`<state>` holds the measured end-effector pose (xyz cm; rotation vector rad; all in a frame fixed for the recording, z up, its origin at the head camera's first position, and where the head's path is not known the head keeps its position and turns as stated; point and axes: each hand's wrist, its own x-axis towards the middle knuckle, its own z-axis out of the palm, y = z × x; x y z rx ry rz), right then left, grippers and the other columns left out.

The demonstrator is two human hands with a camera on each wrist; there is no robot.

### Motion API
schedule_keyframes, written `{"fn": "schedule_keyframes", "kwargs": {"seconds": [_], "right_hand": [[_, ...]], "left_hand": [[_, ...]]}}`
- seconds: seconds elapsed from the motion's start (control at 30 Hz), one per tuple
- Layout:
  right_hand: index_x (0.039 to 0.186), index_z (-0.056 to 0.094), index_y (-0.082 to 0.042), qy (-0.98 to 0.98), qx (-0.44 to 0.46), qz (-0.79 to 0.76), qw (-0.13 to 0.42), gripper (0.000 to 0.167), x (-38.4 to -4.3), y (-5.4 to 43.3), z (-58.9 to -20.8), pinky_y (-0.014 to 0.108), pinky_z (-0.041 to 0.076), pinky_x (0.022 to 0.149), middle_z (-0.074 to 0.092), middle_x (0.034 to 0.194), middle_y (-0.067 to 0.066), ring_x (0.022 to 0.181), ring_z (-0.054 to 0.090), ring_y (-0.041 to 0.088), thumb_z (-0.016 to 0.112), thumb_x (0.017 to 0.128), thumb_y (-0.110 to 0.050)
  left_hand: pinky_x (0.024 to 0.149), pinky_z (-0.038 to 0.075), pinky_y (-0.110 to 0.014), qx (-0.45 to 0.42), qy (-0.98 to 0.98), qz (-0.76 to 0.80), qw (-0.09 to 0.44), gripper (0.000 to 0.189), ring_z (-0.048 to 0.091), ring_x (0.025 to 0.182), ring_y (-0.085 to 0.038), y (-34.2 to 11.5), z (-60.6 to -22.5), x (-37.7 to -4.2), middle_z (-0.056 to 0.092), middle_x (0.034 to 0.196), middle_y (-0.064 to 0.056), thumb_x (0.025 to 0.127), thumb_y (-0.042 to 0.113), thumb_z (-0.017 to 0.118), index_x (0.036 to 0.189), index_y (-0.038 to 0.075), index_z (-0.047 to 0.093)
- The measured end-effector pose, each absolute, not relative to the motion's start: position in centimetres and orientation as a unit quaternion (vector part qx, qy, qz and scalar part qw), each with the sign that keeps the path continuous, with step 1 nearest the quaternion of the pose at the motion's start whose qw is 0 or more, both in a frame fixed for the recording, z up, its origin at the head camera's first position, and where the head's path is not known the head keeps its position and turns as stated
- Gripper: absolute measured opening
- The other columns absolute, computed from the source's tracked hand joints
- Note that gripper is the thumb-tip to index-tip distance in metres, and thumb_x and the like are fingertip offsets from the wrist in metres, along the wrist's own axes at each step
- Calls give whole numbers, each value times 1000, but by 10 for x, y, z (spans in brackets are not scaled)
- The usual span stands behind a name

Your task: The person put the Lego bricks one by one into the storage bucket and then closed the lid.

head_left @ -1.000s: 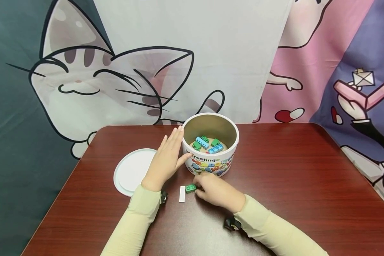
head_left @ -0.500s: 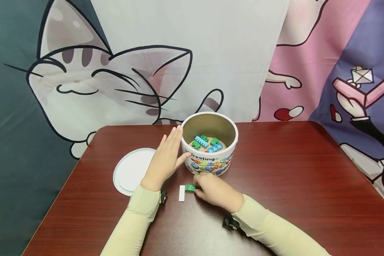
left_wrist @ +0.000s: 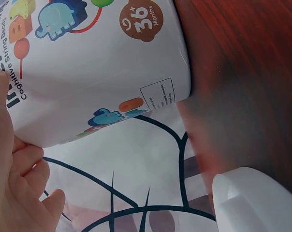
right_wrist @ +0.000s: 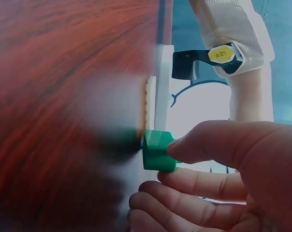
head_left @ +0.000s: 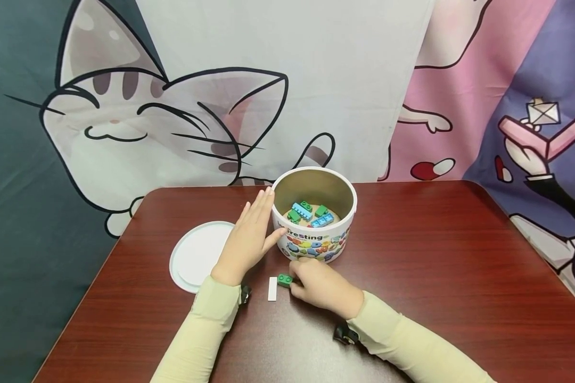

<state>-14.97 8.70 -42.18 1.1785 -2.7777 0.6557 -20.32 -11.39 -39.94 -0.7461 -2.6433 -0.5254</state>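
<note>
Beside the white strip, on the table, my right hand pinches a small green toy brick between thumb and fingertips. In the right wrist view the thumb lies on the upper side of the green brick. My left hand rests with straight fingers along the left side of a round white tub printed with colourful toys. Inside that tub lie several green bricks and blue bricks. The left wrist view shows the fingertips at the wall of the tub.
A white round lid lies on the dark red table, left of the tub and partly behind the left wrist. Behind the table's far edge hangs a cartoon cloth.
The green brick has turned slightly in the right fingertips. Both hands and the tub keep nearly the same places.
</note>
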Motion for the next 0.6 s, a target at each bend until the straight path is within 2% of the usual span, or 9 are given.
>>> {"fn": "schedule_keyframes", "kwargs": {"seconds": [0.23,0.6], "right_hand": [[75,55,-10,-901,369,225,23,17,-148,90,-409,27,45,59,50,67,-5,63,47,10,70,80,-5],[83,61,-10,-897,369,240,48,6,-140,98,-386,28,50,65,55,73,-4,69,51,9,67,83,-10]], "left_hand": [[122,21,-52,-265,-930,-185,178,83,19,154,-25,-115,-402,-204,23,167,-12,101,43,61,160,1,22],[122,22,-52,-262,-931,-191,168,83,18,155,-24,-115,-401,-204,22,167,-11,101,44,60,161,2,21]]}}
